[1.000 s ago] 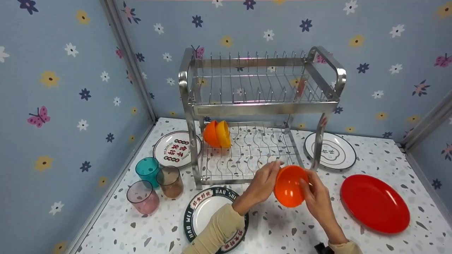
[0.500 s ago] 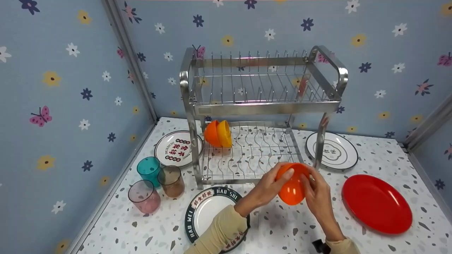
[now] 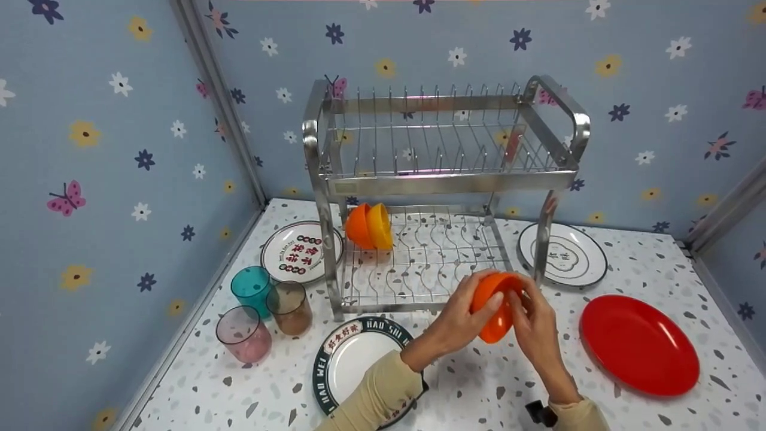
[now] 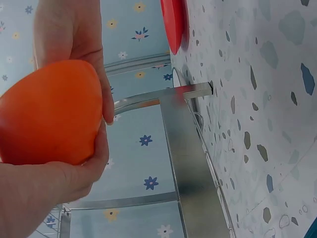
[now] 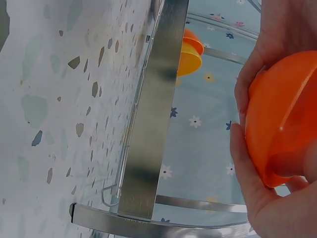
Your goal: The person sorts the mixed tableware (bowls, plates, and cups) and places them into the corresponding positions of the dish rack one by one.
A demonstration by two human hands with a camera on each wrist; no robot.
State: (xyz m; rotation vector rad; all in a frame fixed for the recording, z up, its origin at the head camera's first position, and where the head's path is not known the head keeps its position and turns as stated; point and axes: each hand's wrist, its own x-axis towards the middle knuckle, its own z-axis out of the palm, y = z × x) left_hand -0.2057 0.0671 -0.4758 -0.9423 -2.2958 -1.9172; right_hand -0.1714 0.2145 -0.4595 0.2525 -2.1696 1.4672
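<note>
Blue flowered walls [image 3: 419, 36] are standing at left, behind and at right; a white speckled table [image 3: 479, 395] is spreading between them. Glossy orange, the held bowl [image 3: 497, 326] is tilting on its side above the table, before the rack [image 3: 443, 183], its hollow partly showing; the left hand [image 3: 456, 320] is gripping one side, thumb over the opening; the right hand [image 3: 537, 320] is pinching the other side, fingers curling round it.

At left, pink [image 3: 244, 340], teal [image 3: 249, 288] and brown [image 3: 291, 312] glasses are clustering; a red-lettered plate [image 3: 296, 256] is lying partly behind a rack leg; the left sleeve [image 3: 374, 389] is covering part of a dark-rimmed plate [image 3: 356, 362]; an orange bowl [image 3: 357, 227] and a yellow bowl [image 3: 380, 228] are leaning together on the lower tier; another leg is crossing a white plate [image 3: 568, 254]; a red plate [image 3: 639, 345] is lying far right.
</note>
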